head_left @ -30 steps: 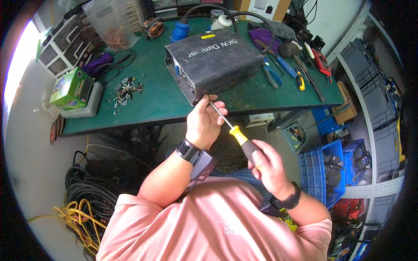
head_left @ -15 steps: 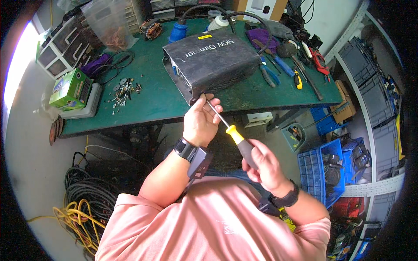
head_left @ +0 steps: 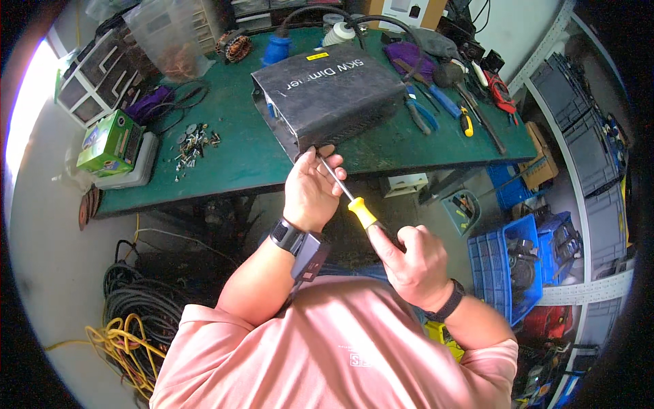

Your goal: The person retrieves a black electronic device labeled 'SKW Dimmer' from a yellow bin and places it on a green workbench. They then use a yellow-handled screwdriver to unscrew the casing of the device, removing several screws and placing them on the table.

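Note:
A black metal box (head_left: 334, 85) with white lettering and a small yellow label lies near the front edge of the green workbench (head_left: 231, 170). At the box's front left corner, my left hand (head_left: 310, 191) is palm up, its fingers curled about the shaft of a screwdriver (head_left: 362, 213) close to the tip. Thumb and fingertips touch the corner there; the tip itself is hidden. My right hand (head_left: 414, 266) grips the screwdriver's dark and yellow handle, index finger laid along it. The tool slants from the box's corner down toward my right.
Loose screws (head_left: 194, 146) lie left of the box, near a green carton (head_left: 111, 143). Blue-handled pliers (head_left: 421, 114), a yellow-and-black tool (head_left: 466, 124) and red-handled tools (head_left: 501, 95) lie to its right. Blue crates (head_left: 492, 266) stand low at right, coiled cables (head_left: 139, 296) at lower left.
My right hand has rolled over on the screwdriver handle, so its back now faces up. The screwdriver and box have shifted slightly left. My left hand stays at the corner.

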`<state>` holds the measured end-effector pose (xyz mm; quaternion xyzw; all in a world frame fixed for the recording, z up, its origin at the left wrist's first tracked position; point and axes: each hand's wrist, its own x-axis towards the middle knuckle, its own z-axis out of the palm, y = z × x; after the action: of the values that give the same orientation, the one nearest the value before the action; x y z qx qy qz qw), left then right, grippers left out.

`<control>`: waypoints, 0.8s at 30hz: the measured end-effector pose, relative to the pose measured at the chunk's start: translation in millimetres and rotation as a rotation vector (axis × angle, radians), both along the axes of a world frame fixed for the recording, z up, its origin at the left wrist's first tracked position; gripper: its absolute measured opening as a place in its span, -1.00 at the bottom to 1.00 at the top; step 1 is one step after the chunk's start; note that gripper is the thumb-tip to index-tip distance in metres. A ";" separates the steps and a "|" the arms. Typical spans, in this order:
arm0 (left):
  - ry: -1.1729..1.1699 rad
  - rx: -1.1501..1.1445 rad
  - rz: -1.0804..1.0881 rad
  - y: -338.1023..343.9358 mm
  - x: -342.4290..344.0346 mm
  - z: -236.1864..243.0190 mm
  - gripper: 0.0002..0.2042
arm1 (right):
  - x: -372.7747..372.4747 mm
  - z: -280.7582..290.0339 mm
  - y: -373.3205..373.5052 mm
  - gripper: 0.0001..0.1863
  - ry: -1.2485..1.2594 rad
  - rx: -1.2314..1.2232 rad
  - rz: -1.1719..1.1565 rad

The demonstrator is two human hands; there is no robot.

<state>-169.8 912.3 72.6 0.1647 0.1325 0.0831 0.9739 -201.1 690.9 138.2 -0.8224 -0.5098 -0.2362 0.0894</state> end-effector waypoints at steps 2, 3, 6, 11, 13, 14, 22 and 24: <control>0.022 0.025 0.016 0.0 2.3 -0.6 -0.71 | -1.0 2.2 0.7 -0.54 -0.023 0.017 0.012; 0.042 0.029 0.032 -0.1 3.1 -1.0 -0.71 | -2.6 3.3 0.4 -0.54 0.002 0.023 0.011; 0.069 0.060 0.032 -0.9 3.4 0.7 -0.72 | 2.4 1.7 -0.5 -0.60 -0.032 0.066 0.070; 0.196 0.116 0.061 -6.2 0.9 14.5 -0.78 | -0.6 -3.4 -11.6 -0.61 0.035 0.102 0.101; 0.219 0.147 0.092 -4.0 3.3 6.4 -0.81 | -0.8 -7.1 -17.0 -0.53 0.080 0.134 0.071; 0.229 0.163 0.109 -2.9 4.5 3.5 -0.82 | -1.0 -7.8 -20.3 -0.49 0.102 0.150 0.057; 0.166 0.198 0.119 -10.4 3.0 11.4 -0.78 | 0.9 -11.5 -53.6 -0.52 0.339 0.387 -0.111; 0.103 0.225 0.113 -9.7 1.1 9.8 -0.75 | 4.9 -6.0 -55.5 -0.52 0.320 0.455 -0.123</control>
<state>-168.7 902.6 82.4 0.2692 0.1811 0.1436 0.9349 -196.2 635.4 132.2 -0.8374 -0.3722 -0.2168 0.3365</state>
